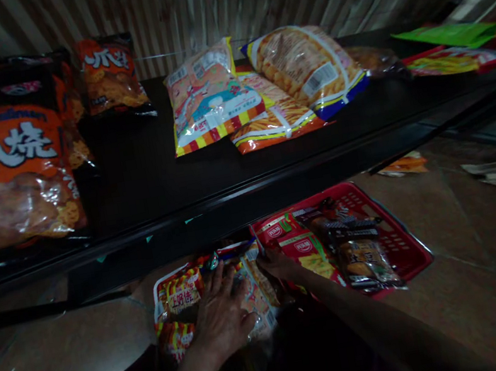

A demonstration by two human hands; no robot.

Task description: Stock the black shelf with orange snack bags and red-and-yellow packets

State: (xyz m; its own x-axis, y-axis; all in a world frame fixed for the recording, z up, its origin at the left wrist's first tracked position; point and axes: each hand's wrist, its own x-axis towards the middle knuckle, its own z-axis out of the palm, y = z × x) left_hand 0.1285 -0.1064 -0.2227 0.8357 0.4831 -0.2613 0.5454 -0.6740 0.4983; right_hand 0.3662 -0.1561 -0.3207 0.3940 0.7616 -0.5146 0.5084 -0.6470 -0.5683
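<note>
Below the shelf, my left hand (223,318) lies with fingers spread over snack bags in a white-rimmed basket (156,297). Beside its fingers is a light-coloured snack bag (252,290) with a barcode, partly covered by the hand. My right hand (281,266) reaches to the right edge of that bag. Its fingers are dark and partly hidden, so I cannot make out whether they grip it. Red-and-yellow striped snack packets (183,293) sit left of my left hand. Right of my right hand, a red basket (406,241) holds red packets (305,249) and dark-wrapped packets (364,258).
A black shelf (139,166) runs across above the baskets. Orange-and-black snack bags (13,163) stand at its left. A striped-edge bag (213,99) and a large yellow-and-blue bag (308,66) lie mid-shelf, a green packet (452,35) farther right. Papers lie on the tiled floor (468,236).
</note>
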